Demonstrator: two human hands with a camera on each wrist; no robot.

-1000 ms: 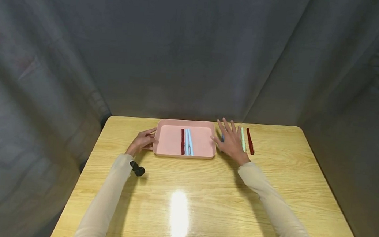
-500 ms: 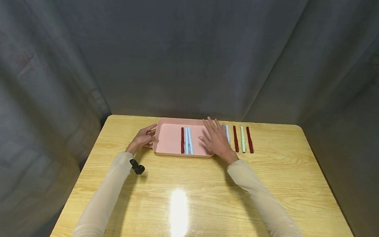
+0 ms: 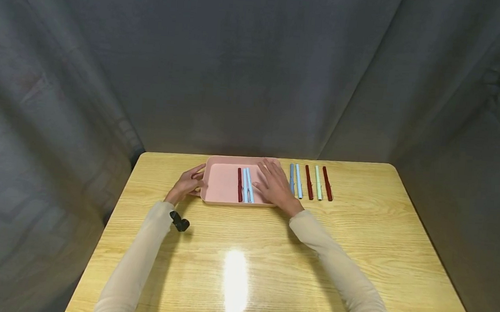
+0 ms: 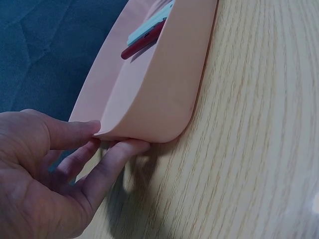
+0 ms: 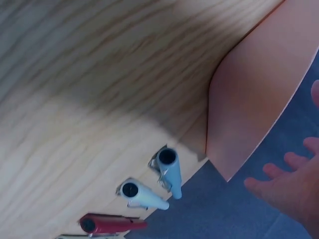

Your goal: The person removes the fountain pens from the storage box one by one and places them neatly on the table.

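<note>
Tabletop: pale wood-grain tabletop before a grey fabric backdrop; it carries everything, set along its far edge within reach of both arms

Tray: shallow pink rectangular plastic tray, lying flat at the far centre; judged to be steadied at its left end so that it does not slide

Pens in tray: one dark red pen and two light blue pens, side by side and parallel, lengthwise near the tray's middle

Pens on tabletop: a row of five capped pens just right of the tray, parallel and apart, in grey-blue, light blue, dark red, pale green and dark red

Left hand: left hand pinches the tray's left corner, thumb on the rim and fingers curled beneath; forearm stretched forward in a beige sleeve

Right hand: right hand lies palm down over the tray's right part, fingers spread and nearly straight, holding nothing; fingertips just beside the blue pens

Small item: black clip-like object by the left wrist
</note>
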